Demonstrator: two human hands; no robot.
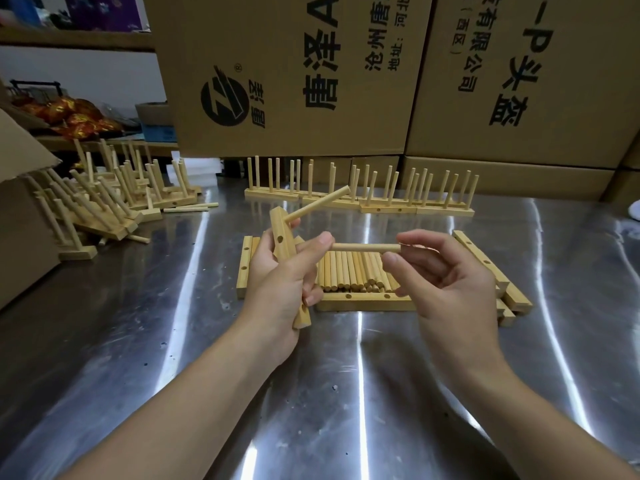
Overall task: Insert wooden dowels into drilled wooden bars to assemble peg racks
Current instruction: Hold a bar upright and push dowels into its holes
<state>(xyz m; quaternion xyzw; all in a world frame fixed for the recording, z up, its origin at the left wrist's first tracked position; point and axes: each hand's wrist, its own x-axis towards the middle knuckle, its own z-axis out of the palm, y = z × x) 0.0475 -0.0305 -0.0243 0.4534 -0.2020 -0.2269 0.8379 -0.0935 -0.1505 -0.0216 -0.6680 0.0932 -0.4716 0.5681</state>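
Note:
My left hand (282,271) grips a drilled wooden bar (282,233) held nearly upright. One dowel (320,202) sticks out of its top hole, pointing up to the right. An empty hole shows below it. My right hand (440,275) pinches a loose dowel (365,248) held level; its left end touches my left thumb tip. Beneath the hands lies a bundle of loose dowels (353,275) framed by drilled bars (363,302).
Finished peg racks (363,195) stand in a row at the back of the steel table (138,323). More racks (114,199) lie heaped at the left beside a cardboard box (20,216). Spare bars (491,271) lie to the right. Large cartons (346,71) wall off the back.

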